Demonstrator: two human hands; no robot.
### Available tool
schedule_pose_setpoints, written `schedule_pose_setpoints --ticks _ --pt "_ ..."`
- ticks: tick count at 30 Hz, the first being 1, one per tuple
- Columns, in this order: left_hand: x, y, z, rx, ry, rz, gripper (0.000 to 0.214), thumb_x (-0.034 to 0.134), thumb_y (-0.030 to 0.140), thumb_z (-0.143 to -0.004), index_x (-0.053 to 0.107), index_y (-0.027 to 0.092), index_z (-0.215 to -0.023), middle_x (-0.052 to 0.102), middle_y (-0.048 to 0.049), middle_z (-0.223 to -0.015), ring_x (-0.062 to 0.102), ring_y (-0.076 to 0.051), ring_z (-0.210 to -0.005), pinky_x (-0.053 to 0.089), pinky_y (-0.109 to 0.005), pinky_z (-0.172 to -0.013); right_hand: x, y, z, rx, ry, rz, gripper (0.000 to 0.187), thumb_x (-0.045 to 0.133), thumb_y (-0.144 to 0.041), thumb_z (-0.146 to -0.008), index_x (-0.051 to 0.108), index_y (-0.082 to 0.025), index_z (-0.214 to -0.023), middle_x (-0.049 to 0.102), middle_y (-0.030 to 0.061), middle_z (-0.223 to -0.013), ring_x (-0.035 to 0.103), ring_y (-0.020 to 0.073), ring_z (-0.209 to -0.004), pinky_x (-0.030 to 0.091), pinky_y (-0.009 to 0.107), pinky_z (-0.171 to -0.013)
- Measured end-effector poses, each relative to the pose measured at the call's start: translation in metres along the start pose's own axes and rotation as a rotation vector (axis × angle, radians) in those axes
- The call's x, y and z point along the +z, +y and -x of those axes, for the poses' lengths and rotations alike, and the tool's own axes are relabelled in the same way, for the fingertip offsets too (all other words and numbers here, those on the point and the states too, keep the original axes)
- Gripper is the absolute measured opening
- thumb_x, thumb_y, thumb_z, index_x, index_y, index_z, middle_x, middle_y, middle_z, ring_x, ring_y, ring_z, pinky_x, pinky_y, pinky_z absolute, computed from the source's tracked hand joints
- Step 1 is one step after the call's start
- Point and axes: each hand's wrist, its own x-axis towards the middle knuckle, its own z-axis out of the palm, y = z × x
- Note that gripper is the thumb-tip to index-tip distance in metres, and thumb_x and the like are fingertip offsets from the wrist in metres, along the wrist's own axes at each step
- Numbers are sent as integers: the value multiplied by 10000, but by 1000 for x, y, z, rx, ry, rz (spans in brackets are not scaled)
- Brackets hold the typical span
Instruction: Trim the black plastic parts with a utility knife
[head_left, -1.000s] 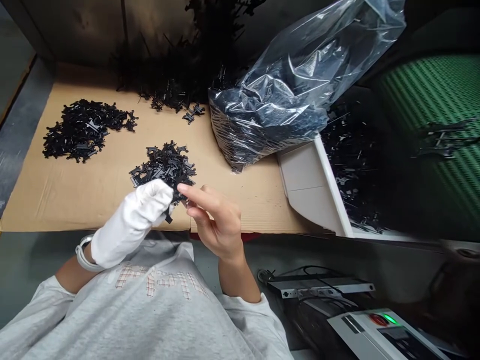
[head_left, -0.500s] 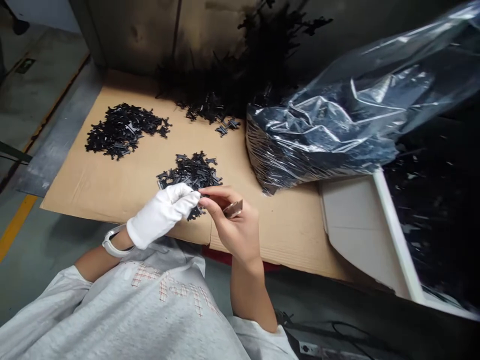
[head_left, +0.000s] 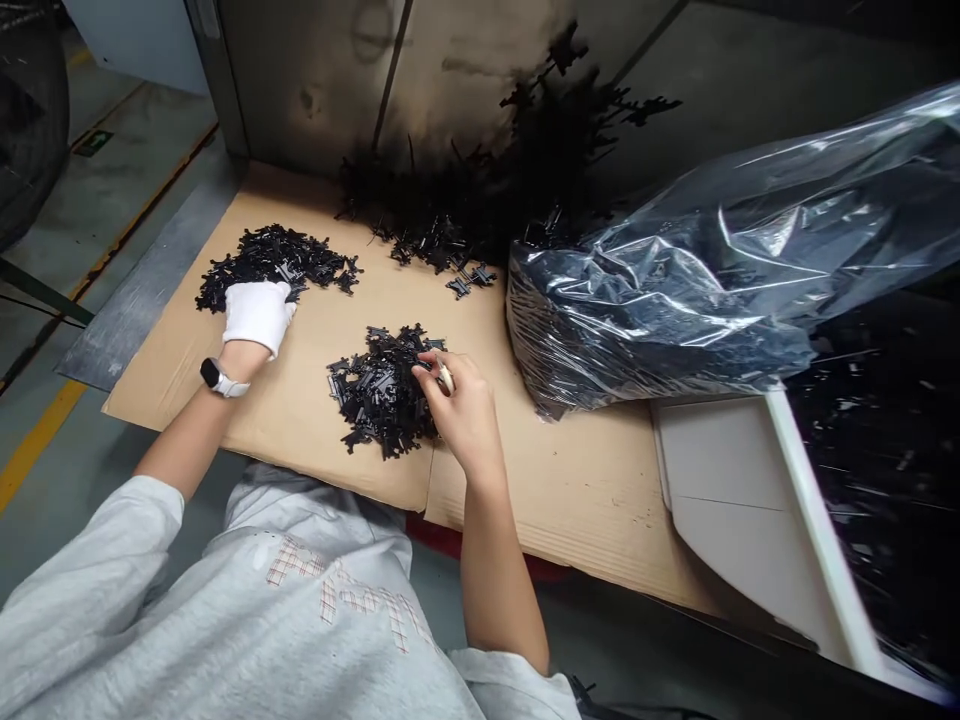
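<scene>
My left hand (head_left: 257, 312), in a white glove, reaches down onto the front of the left pile of small black plastic parts (head_left: 277, 250). Its fingers are hidden beyond the back of the glove, so whether they grip a part cannot be seen. Bare, my right hand (head_left: 466, 405) is at the right edge of the middle pile of black parts (head_left: 382, 395), thumb and forefinger close together. A small, pale, flat blade-like tool (head_left: 445, 376) is tucked in its fingers. Whether the fingertips also pinch a black part is unclear.
Cardboard (head_left: 592, 495) covers the bench. At the back lies a dark heap of branching black parts (head_left: 480, 190). A large clear plastic bag (head_left: 652, 300) full of dark pieces stands to the right, beside a white-edged box (head_left: 817, 520).
My left hand has left my right hand and moved over to the left pile. My right hand has shifted slightly up, still with the small tool. The view has tilted a little.
</scene>
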Motion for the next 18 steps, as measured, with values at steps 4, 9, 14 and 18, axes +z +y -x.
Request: schedule_pose_setpoints --ticks 4,9,14,18 --pt "2 1 -8 47 -3 5 382 452 298 -915 731 96 -1081 745 -218 -1093 648 -370 -1042 403 -461 -904 -11 -2 9 -16 34 6 257 604 -426 -934 731 -205 -968 729 110 -961 674 264 -904 535 425 -863" --pt "-16 7 8 61 145 39 371 384 285 -938 707 123 -1019 740 -198 -1059 651 -352 -1027 412 -459 -896 -27 -20 20 -28 58 -42 236 599 -399 -957 728 -202 -960 732 88 -932 676 234 -870 540 384 -820" --pt "-38 44 62 368 253 512 117 501 227 -784 607 204 -741 638 -35 -696 554 -172 -637 432 -328 -715 -25 -54 24 -125 -9 -256 226 634 -360 -972 713 -219 -1130 696 28 -901 626 164 -755 522 333 -761" --pt "-44 71 97 516 229 696 113 514 233 -746 496 228 -635 501 25 -575 451 -132 -549 379 -300 -625 -21 -68 22 -206 -69 -373 128 644 -266 -972 720 -217 -1063 703 29 -959 624 139 -779 514 304 -759"
